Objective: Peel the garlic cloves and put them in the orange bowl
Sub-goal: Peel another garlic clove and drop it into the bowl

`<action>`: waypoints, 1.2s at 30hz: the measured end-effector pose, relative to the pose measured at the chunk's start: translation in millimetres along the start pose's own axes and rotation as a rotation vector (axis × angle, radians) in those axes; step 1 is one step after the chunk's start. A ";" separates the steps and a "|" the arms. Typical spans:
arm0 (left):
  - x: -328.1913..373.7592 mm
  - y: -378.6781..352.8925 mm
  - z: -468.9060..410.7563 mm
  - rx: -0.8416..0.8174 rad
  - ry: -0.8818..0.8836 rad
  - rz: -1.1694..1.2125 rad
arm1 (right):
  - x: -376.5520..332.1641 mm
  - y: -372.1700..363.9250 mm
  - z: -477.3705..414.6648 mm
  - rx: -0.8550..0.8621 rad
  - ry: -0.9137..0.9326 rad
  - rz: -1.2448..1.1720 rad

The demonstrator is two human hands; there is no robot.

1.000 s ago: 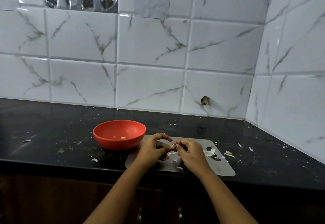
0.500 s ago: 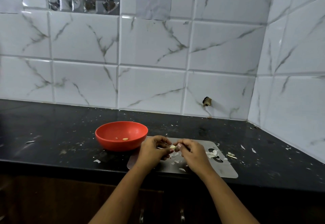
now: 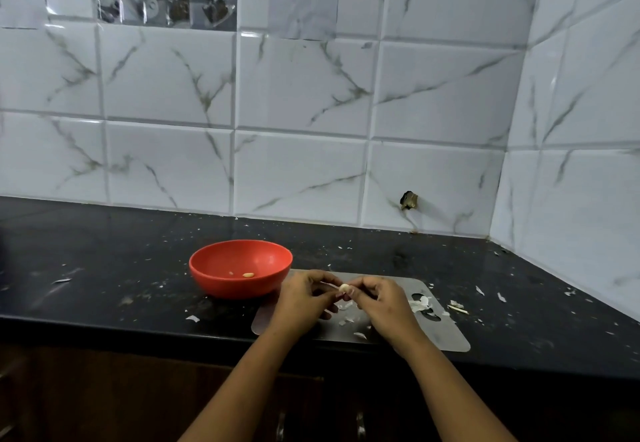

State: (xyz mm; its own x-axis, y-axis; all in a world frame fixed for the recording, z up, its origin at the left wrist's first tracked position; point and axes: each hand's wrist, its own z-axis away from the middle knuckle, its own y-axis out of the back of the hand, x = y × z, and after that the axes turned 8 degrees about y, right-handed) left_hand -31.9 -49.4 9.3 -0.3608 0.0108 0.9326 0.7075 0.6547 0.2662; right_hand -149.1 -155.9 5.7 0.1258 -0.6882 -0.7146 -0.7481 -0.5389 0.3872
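One garlic clove [image 3: 344, 288] is pinched between the curled fingertips of the left hand [image 3: 304, 297] and right hand [image 3: 381, 299], above the metal board [image 3: 446, 337] and just right of the orange bowl [image 3: 207, 282]. It is likely light, firm and slippery under papery skin, so it is best gripped at its ends.

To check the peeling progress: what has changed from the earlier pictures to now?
Nothing visibly moved. The left hand and right hand still pinch the garlic clove over the metal board. The peeled clove lies in the orange bowl as before.
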 end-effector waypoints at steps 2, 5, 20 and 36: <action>1.0 -1.6 2.2 -0.001 -0.056 -0.068 | -0.2 0.0 -0.3 0.002 -0.021 -0.016; 3.7 -2.9 5.9 0.008 -0.138 -0.143 | 0.7 -0.8 -1.7 -0.014 -0.046 -0.004; 3.1 -2.8 7.6 0.044 -0.107 -0.118 | -4.9 0.1 0.5 -0.036 -0.046 -0.006; 5.1 -1.4 8.9 0.055 -0.073 -0.043 | -9.7 1.2 2.7 -0.031 -0.057 -0.005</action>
State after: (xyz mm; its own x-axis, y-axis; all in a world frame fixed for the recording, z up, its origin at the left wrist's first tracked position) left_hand -40.1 -43.6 11.5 -0.4344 0.0357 0.9000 0.6570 0.6961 0.2895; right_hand -153.0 -148.6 11.4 0.0911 -0.6572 -0.7482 -0.7271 -0.5572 0.4010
